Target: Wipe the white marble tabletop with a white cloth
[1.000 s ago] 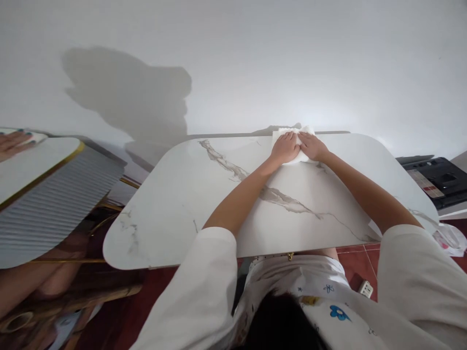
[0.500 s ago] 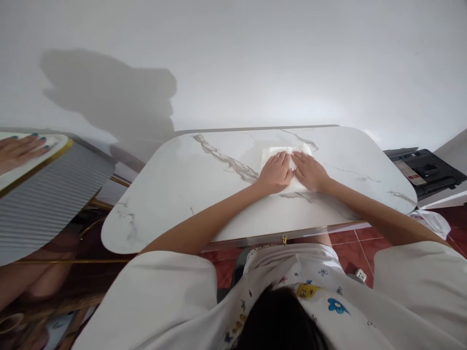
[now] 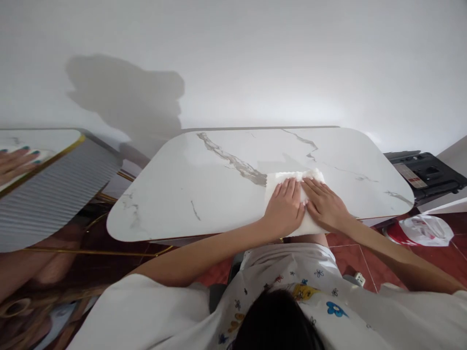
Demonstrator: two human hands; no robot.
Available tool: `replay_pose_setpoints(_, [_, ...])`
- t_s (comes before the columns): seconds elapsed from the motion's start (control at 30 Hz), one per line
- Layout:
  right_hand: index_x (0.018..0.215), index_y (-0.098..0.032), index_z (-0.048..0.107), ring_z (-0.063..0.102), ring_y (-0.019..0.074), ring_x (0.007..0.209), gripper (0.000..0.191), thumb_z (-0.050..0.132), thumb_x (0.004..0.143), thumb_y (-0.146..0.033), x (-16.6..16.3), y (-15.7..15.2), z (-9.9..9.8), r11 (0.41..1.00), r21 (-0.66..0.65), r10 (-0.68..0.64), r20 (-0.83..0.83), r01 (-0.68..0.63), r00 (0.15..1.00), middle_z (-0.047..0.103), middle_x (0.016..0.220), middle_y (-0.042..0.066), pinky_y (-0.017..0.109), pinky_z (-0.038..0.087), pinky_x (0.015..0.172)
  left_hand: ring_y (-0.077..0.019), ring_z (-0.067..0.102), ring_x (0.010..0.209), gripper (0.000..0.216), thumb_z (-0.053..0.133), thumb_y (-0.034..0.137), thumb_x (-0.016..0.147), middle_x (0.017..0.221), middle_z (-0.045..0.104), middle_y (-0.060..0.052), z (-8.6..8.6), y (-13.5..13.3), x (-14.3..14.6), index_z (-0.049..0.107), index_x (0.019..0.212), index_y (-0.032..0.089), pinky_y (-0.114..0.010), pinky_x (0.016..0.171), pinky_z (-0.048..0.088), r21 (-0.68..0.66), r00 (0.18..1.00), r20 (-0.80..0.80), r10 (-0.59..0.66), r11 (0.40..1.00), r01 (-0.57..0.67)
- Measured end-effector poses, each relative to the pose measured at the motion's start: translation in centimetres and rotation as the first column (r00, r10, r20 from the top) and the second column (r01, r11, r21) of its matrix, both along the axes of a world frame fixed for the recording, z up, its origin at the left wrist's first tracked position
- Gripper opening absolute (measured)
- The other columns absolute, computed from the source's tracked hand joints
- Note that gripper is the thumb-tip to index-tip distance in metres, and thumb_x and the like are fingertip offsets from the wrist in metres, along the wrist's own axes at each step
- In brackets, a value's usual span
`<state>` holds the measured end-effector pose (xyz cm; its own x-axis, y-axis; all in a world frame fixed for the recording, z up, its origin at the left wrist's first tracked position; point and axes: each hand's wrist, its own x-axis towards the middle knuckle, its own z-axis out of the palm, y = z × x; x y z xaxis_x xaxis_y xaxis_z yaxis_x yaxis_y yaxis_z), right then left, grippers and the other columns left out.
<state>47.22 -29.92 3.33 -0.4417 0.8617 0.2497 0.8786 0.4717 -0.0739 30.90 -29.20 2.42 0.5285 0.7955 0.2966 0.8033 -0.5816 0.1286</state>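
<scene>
A white paper towel point(image 3: 307, 226) lies on the marble-patterned tabletop point(image 3: 219, 194), close to its front edge. My left hand point(image 3: 286, 206) rests flat on the towel's left part, fingers stretched forward. Beside it, my right hand point(image 3: 324, 201) presses flat on the right part, its fingers angled toward the left. The thumbs nearly meet between the hands. Part of the towel is hidden under both palms, and its lower end reaches the table's edge.
Another person's hand point(image 3: 18, 163) lies on a white cloth or towel on a second table point(image 3: 54, 194) with gold trim at the left. A black case point(image 3: 430, 175) stands at the right. A white plastic bag point(image 3: 425, 231) sits on the red tiled floor. Behind the table rises a white wall.
Both my hands have slid the paper towel toward me, from the middle of the tabletop to its front edge. The other person's hand has shifted slightly to the left and down.
</scene>
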Motion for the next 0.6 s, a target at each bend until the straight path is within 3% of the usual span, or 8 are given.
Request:
replay_pose_setpoints(0.27, [0.146,-0.011,0.036,0.029,0.0247,0.141,0.056,0.031,0.092,-0.027,4.8,1.8,0.5,0.996,-0.029,-0.078,0.045,0.079,0.996,0.035,0.151,0.011,0.046,0.031,0.114,-0.0329,0.031,0.140,0.058,0.033,0.030,0.092,0.148,0.036,-0.024,-0.1,3.2,4.9,0.037,0.139,-0.004,-0.047,0.114,0.027,-0.014,0.996,0.038,-0.080,0.997,0.081])
replay_pose_setpoints(0.6, [0.145,-0.011,0.037,0.031,0.0249,0.141,0.058,0.030,0.090,-0.028,3.8,12.8,1.1,0.998,-0.041,-0.053,0.029,0.054,0.998,0.036,0.152,0.009,0.046,0.026,0.116,-0.0284,0.029,0.141,0.058,0.031,0.026,0.092,0.151,0.032,-0.021,1.1,12.4,4.3,0.032,0.142,-0.004,-0.040,0.117,0.022,-0.043,1.000,0.013,0.004,0.999,-0.004])
